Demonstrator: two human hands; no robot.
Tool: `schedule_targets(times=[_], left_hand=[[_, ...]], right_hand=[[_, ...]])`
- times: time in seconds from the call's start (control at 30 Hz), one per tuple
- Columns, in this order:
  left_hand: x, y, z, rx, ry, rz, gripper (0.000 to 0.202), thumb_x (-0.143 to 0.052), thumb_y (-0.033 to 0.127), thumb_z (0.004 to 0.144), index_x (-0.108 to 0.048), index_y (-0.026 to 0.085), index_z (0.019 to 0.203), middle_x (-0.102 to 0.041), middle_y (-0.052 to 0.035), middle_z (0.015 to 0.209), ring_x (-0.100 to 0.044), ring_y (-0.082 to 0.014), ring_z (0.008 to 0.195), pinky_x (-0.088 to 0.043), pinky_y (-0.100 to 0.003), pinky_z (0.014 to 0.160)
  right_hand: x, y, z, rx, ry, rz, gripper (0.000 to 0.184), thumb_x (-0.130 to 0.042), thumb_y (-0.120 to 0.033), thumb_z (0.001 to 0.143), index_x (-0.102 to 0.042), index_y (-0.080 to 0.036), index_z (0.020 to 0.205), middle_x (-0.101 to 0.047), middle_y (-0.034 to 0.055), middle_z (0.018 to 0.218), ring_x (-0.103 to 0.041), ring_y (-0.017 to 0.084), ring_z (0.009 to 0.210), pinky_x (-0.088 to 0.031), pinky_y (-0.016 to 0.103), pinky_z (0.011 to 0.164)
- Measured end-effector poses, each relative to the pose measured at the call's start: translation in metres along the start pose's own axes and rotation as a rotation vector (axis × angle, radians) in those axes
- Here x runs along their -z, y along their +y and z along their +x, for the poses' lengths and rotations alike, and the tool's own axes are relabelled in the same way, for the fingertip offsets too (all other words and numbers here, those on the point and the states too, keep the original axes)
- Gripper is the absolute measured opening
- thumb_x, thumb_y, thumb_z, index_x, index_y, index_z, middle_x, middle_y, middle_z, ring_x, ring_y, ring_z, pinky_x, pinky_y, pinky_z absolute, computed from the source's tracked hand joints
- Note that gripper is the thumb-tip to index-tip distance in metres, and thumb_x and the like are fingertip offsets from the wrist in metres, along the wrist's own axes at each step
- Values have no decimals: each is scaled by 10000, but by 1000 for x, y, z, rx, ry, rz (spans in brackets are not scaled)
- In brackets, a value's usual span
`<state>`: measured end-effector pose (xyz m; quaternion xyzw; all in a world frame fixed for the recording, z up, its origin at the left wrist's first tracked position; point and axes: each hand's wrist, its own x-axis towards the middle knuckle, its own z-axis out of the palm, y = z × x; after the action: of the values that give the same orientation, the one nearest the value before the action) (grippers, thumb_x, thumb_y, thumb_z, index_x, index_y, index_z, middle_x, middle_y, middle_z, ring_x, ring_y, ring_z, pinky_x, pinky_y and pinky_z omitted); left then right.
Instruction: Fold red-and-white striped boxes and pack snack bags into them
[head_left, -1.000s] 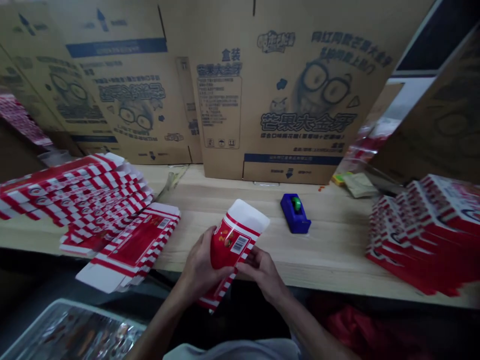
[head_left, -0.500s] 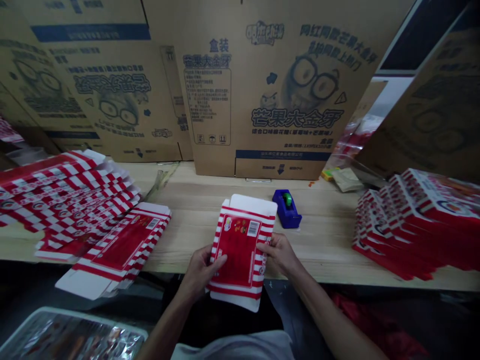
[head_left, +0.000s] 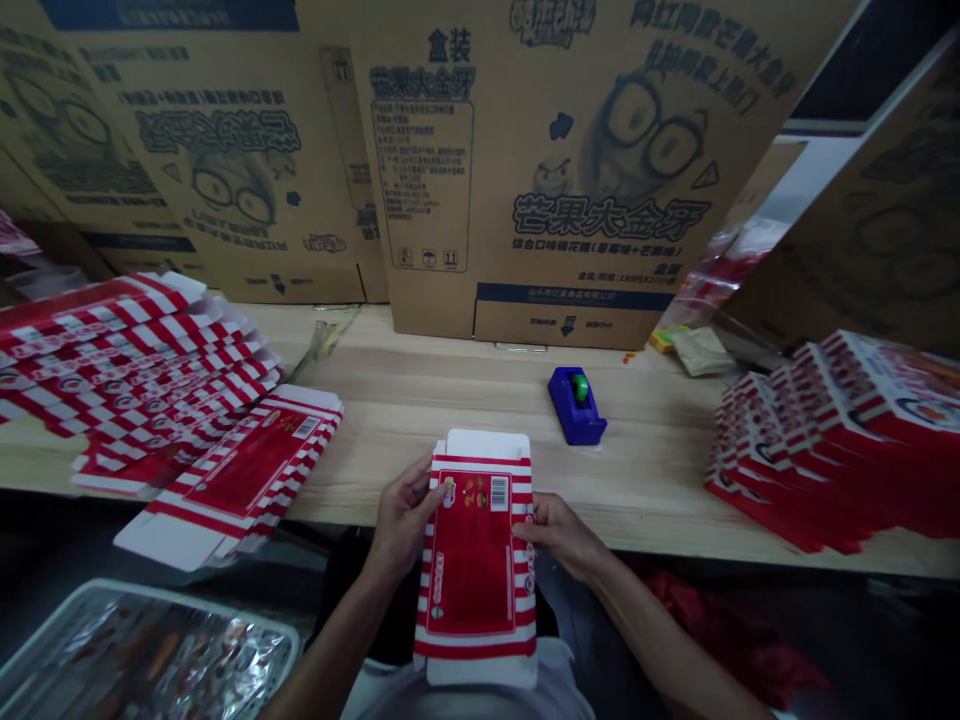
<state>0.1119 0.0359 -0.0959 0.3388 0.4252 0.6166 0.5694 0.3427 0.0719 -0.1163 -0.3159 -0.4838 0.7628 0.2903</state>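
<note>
A red and white striped carton (head_left: 474, 560), with a barcode near its top corner, is held between my two hands over the table's front edge. White flaps stick out at its top and bottom. My left hand (head_left: 405, 520) grips the left edge, thumb on the printed face. On the opposite edge my right hand (head_left: 559, 535) pinches the carton with thumb in front and fingers behind. Beyond the hands, a blue tape dispenser (head_left: 576, 408) with a green core stands on the wooden table (head_left: 390, 380).
Flat striped cartons (head_left: 135, 380) lie fanned in a pile at left, some overhanging the edge. Formed boxes (head_left: 840, 440) are stacked at right. Large cardboard cartons (head_left: 600, 200) wall off the back. A white-rimmed tray (head_left: 150, 600) of shiny wrapped pieces sits low at left.
The carton has come down and closer to my body and turned more upright. My left hand has slid higher along its edge. The camera view has shifted slightly.
</note>
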Motion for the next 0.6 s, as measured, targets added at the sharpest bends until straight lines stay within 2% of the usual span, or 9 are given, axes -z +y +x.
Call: schedule_targets(times=[0.07, 0.2, 0.3, 0.37, 0.47, 0.6], left_hand=[[3, -8, -1, 10, 14, 14, 676, -763, 278, 723, -511, 184, 1342, -669, -130, 1221, -666, -239, 1033, -549, -335, 877], [6, -15, -7, 45, -36, 34, 659, -750, 279, 735, -512, 204, 1345, -627, -116, 1292, -639, -242, 1091, -540, -332, 902], [8, -15, -9, 93, -81, 65, 673, -748, 296, 732, -505, 203, 1353, -635, -117, 1279, -655, -246, 1050, -548, -346, 877], [9, -16, -9, 114, -94, 110, 637, -753, 319, 722, -550, 195, 1313, -675, -107, 1211, -673, -240, 992, -549, -347, 855], [12, -21, -6, 79, -32, 233, 428, -705, 394, 756, -691, 172, 1122, -739, -79, 1038, -674, -228, 928, -537, -323, 822], [14, -26, 3, 23, 34, 335, 250, -705, 384, 741, -756, 145, 792, -741, -63, 868, -648, -202, 858, -499, -275, 784]], right_hand=[[-1, 3, -1, 86, 97, -20, 447, -792, -311, 696, -582, -193, 1072, -710, 79, 1047, -691, 212, 906, -539, 373, 836], [9, 3, 8, 252, 316, -155, 543, -788, -317, 699, -521, -256, 1169, -667, 65, 1151, -694, 181, 875, -562, 319, 773], [21, 8, 15, 279, 327, -279, 503, -750, -379, 728, -595, -230, 1183, -695, 70, 1079, -690, 192, 853, -568, 326, 768], [27, 11, 17, 306, 339, -385, 413, -716, -418, 755, -672, -211, 1109, -719, 73, 999, -684, 204, 840, -566, 341, 770], [30, 13, 17, 413, 371, -532, 265, -655, -429, 813, -747, -209, 929, -720, 83, 983, -665, 221, 902, -544, 358, 827], [27, 10, 15, 472, 333, -597, 244, -632, -420, 837, -740, -206, 792, -700, 83, 944, -646, 217, 897, -535, 346, 819]])
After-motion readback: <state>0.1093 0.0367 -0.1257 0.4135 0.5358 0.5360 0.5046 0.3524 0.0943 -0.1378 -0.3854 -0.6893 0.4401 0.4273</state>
